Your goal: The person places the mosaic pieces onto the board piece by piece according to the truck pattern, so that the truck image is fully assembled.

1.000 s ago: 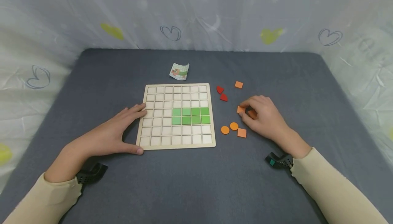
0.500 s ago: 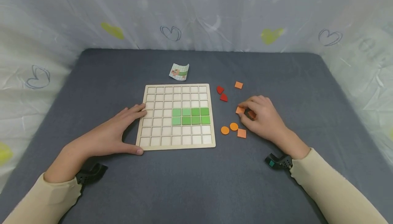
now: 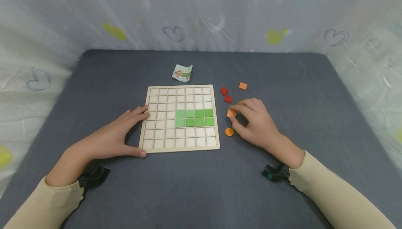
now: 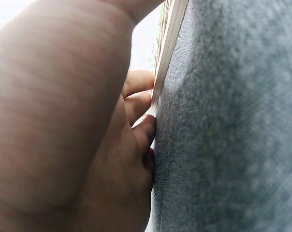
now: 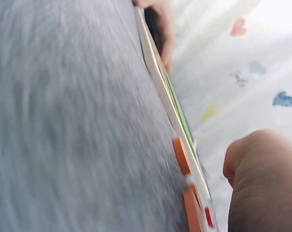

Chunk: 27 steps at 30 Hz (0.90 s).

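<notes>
A square wooden grid board lies on the table with several green tiles set in its right middle cells. My left hand rests at the board's left edge, fingers stretched along the side and thumb at the lower left corner. In the left wrist view, the fingertips meet the board's rim. Just right of the board, my right hand pinches an orange square tile between thumb and fingers. An orange round piece lies close below those fingertips. Other orange pieces are hidden under this hand.
Two red pieces lie beside the board's upper right edge, with another orange square tile farther back. Behind the board is a small picture card printed with a coloured grid pattern. A printed curtain hangs at the table's far edge.
My right hand has moved left toward the board with the orange square tile, now covering one round piece and the lower square tile. My left hand has stayed in place.
</notes>
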Motion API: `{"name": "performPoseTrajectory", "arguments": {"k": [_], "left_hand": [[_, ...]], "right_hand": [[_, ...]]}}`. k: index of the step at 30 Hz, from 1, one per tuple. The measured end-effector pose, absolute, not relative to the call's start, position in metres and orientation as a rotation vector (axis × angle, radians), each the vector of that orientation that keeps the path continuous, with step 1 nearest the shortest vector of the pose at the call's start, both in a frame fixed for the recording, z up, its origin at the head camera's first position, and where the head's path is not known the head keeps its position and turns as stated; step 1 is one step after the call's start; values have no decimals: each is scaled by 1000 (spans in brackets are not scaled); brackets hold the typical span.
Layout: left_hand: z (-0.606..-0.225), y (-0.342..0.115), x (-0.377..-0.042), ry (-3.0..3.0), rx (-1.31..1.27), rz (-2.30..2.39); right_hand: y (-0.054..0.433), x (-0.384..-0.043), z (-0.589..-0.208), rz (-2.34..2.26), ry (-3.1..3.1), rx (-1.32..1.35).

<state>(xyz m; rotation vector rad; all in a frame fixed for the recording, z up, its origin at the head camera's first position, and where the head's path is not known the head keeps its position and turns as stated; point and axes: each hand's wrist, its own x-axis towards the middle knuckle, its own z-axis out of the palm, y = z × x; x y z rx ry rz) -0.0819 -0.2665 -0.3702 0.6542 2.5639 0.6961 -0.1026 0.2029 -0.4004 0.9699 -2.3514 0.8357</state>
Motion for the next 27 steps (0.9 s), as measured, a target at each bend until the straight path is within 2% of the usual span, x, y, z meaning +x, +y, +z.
{"name": "performPoseTrajectory", "arguments": {"k": [27], "left_hand": [[-369,-267,-81,2564,686,718]], "right_hand": [[117,-107,-400,863,-2315,1192]]}}
